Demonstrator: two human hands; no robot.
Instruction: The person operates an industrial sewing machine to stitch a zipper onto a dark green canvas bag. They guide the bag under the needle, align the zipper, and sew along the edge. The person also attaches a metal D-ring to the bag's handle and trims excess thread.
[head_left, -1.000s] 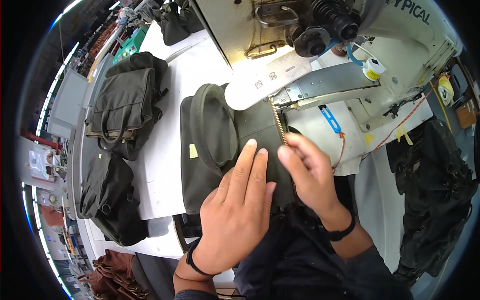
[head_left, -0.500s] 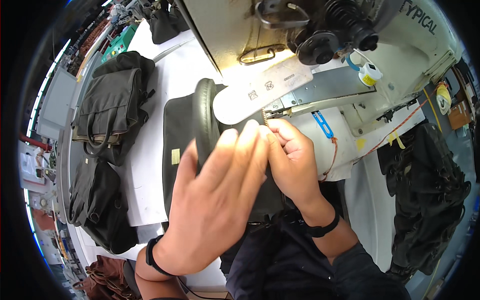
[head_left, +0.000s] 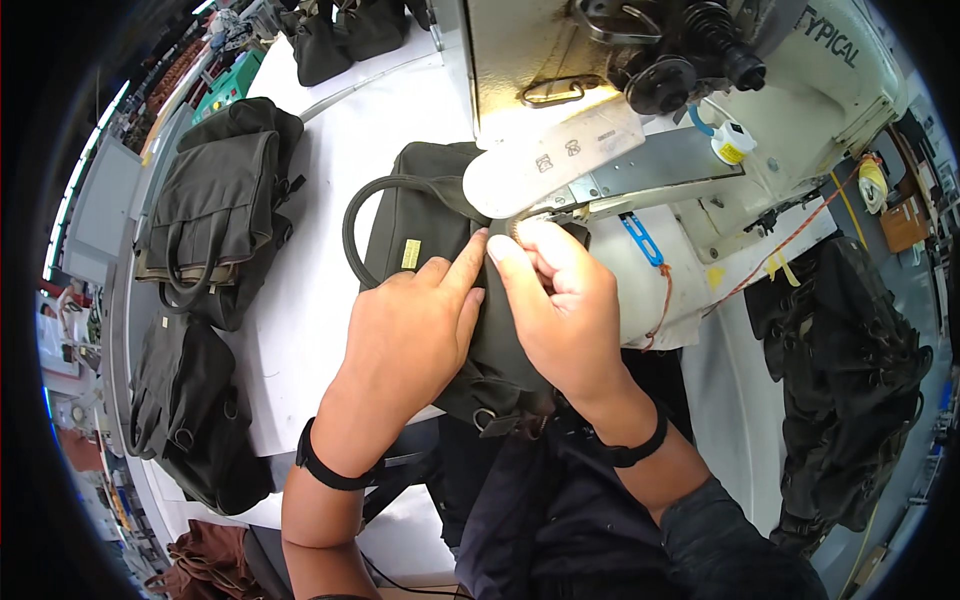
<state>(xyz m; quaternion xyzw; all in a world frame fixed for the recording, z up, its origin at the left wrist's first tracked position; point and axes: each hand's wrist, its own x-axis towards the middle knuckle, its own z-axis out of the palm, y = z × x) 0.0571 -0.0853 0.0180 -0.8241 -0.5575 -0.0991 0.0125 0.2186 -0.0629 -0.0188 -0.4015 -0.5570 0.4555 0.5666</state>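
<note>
A dark olive fabric bag [head_left: 510, 330] with a looped handle [head_left: 352, 235] and a small tan label [head_left: 411, 254] lies partly under the white guard plate of a sewing machine [head_left: 560, 165]. My left hand [head_left: 405, 325] rests on the bag, index finger stretched toward the plate and thumb apart from it. My right hand [head_left: 560, 315] is closed, pinching the bag's edge beside a short stretch of zipper teeth [head_left: 516, 232] at the machine's working point. The needle and the stitching spot are hidden by the plate and fingers.
More dark bags [head_left: 215, 210] lie at the left of the white table [head_left: 310, 250], with others at the back. A pile of dark bags [head_left: 845, 390] hangs at the right. A blue slotted tool [head_left: 642, 240] on an orange cord lies beside the machine bed.
My left hand has moved down and left, away from my right fingers. The bag has turned and its handle has flopped to the left. My right hand keeps pinching the edge.
</note>
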